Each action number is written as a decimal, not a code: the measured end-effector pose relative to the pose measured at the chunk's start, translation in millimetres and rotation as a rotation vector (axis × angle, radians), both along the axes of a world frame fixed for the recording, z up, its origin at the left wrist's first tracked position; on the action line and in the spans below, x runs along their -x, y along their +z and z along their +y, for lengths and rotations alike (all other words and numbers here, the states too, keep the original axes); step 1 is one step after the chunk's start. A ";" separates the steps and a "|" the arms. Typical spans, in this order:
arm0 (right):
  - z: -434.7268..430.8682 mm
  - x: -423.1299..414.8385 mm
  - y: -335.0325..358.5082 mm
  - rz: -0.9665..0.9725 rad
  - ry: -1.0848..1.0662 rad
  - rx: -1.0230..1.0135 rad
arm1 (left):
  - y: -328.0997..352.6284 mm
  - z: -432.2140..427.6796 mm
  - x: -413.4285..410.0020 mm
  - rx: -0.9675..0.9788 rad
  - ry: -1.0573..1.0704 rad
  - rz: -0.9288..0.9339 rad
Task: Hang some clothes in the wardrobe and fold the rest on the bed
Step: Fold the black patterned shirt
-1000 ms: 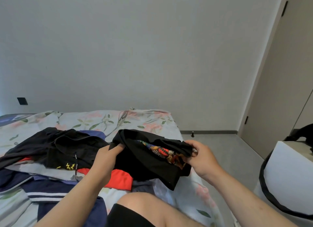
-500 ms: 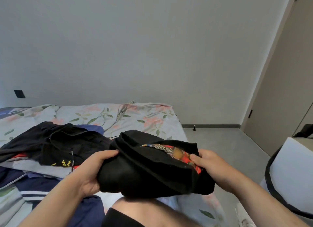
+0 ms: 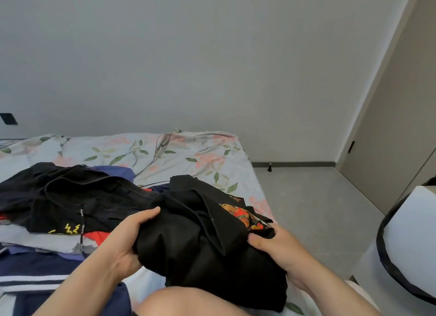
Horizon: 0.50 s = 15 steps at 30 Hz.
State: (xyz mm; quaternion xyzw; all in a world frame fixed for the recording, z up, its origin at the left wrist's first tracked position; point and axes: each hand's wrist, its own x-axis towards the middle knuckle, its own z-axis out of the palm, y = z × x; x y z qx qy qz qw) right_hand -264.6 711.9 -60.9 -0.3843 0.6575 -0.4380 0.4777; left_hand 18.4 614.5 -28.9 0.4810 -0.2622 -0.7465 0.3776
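A person seated at the edge of a bed (image 3: 188, 150) holds a bunched black T-shirt (image 3: 203, 240) above one bare knee (image 3: 188, 301), a colourful printed graphic (image 3: 243, 215) showing on the garment's upper right folds. The left hand (image 3: 127, 245) grips the shirt's left side, thumb on top and fingers curled under the cloth; the right hand (image 3: 278, 247) clutches the right edge, its thumb pressed onto the fabric just below the print. Behind the left hand, a heap of clothes lies on the floral bedsheet: a black garment with yellow zigzag marks (image 3: 68, 200), a red piece (image 3: 99, 236) beneath it, and a navy garment with white stripes (image 3: 30, 278) nearest the camera. A beige door (image 3: 398, 127) stands at right, beyond the grey floor (image 3: 313, 209).
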 end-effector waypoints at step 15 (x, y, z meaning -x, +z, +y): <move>-123.8 23.7 -47.0 0.022 -0.215 -0.001 | -46.0 -86.7 40.3 0.348 -0.052 -0.110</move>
